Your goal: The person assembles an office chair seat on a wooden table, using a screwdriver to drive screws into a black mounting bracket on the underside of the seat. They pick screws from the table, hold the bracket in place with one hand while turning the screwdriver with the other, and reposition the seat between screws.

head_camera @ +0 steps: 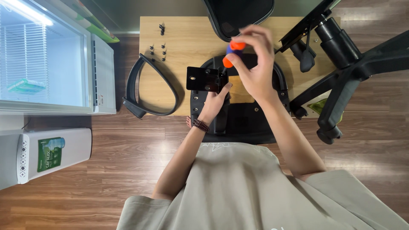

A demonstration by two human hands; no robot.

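Hands [251, 64] mid-board; bracket [206, 79] clear of edges.

I see my bare left hand [214, 100] reaching toward twelve o'clock, fingers curled shut in a steadying grip, a dark beaded bracelet at the wrist. My bare right hand [252, 64] sits higher, toward one o'clock, fingertips pinched closed, forearm slanting back toward five o'clock.

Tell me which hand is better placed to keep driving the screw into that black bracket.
Probably the right hand: its grip is already on the orange-handled screwdriver, upright over the black bracket. The left hand steadies that bracket.
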